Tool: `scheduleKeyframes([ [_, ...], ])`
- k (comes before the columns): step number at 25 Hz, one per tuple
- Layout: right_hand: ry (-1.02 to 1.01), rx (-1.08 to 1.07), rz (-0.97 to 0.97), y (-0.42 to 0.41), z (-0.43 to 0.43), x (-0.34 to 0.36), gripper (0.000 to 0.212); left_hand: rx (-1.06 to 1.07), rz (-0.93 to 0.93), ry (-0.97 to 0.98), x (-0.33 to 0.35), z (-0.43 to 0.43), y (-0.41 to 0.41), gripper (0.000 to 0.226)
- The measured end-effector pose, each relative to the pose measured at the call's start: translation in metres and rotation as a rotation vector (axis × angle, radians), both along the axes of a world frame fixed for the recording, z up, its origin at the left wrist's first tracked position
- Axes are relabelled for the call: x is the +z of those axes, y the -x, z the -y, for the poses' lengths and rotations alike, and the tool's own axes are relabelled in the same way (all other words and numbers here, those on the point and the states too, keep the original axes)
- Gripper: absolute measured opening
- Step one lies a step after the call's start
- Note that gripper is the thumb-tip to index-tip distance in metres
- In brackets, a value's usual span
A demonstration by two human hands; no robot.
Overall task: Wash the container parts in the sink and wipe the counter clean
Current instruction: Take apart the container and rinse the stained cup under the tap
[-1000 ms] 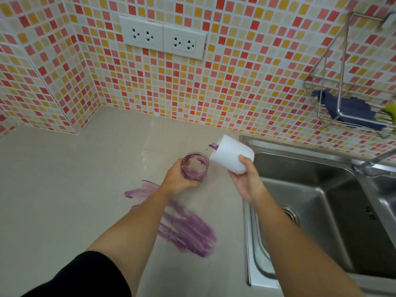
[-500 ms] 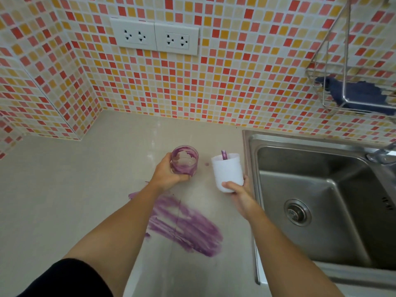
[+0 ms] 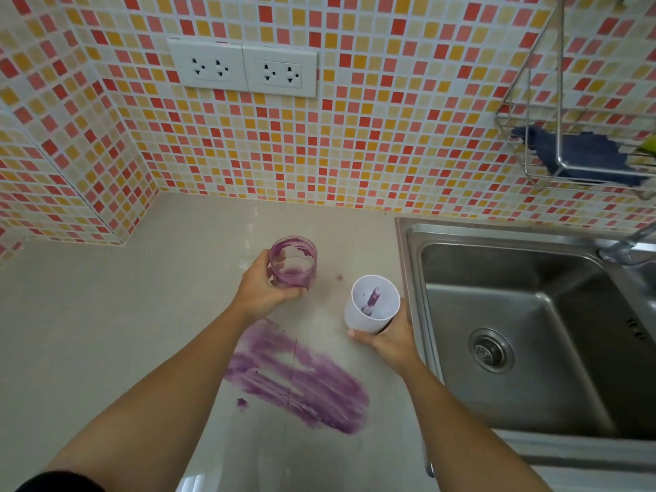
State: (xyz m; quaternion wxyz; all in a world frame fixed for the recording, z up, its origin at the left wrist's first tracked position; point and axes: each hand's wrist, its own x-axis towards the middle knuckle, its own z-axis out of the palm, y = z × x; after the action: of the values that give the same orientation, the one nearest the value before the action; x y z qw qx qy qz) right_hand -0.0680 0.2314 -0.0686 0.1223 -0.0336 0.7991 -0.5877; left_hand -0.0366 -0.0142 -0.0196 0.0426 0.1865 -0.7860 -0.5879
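Note:
My left hand (image 3: 264, 291) grips a clear cup (image 3: 294, 262) smeared purple inside, held upright over the beige counter (image 3: 106, 332). My right hand (image 3: 388, 337) holds a white cup (image 3: 371, 307) from below, mouth up, with a purple streak inside; it is just left of the steel sink (image 3: 514, 335). A broad purple smear (image 3: 301, 381) lies on the counter between my forearms, and a small purple drop (image 3: 339, 277) sits between the two cups.
A wire rack (image 3: 564, 143) on the tiled wall at upper right holds a dark blue cloth (image 3: 582, 156). The tap (image 3: 624, 245) stands at the sink's far right corner. Two white sockets (image 3: 245, 69) are on the wall above the counter.
The white cup went from tilted on its side toward the clear cup to upright, and my right hand lowered it nearer the counter. The clear cup stayed roughly in place.

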Motion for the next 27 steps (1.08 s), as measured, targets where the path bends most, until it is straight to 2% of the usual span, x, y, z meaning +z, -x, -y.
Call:
scheduleKeyframes([
  [3, -0.077, 0.038, 0.002, -0.002, 0.0, 0.003, 0.094, -0.035, -0.054, 0.011, 0.019, -0.001, 0.006, 0.072],
  [7, -0.23, 0.13, 0.018, -0.006, -0.018, 0.004, 0.112, -0.081, -0.146, 0.03, 0.062, -0.023, 0.022, 0.079],
  [9, -0.313, 0.087, 0.012, -0.003, -0.037, 0.011, 0.107, -0.132, -0.22, 0.011, 0.086, -0.046, 0.032, 0.081],
  [13, -0.316, -0.032, -0.085, 0.021, -0.098, 0.039, 0.094, -0.27, -0.329, 0.033, 0.123, -0.13, 0.054, 0.082],
  [17, -0.382, -0.058, -0.216, 0.059, -0.188, 0.042, 0.078, -0.354, -0.356, 0.088, 0.112, -0.235, 0.076, 0.083],
  [20, -0.546, -0.04, -0.303, 0.088, -0.281, 0.031, 0.068, -0.378, -0.362, 0.198, 0.086, -0.321, 0.096, 0.083],
  [23, -0.807, -0.019, -0.366, 0.111, -0.374, 0.011, 0.061, -0.388, -0.359, 0.421, 0.054, -0.389, 0.118, 0.082],
  [27, -1.03, -0.017, -0.25, 0.127, -0.458, -0.015, 0.063, -0.373, -0.227, 0.718, 0.007, -0.436, 0.142, 0.085],
])
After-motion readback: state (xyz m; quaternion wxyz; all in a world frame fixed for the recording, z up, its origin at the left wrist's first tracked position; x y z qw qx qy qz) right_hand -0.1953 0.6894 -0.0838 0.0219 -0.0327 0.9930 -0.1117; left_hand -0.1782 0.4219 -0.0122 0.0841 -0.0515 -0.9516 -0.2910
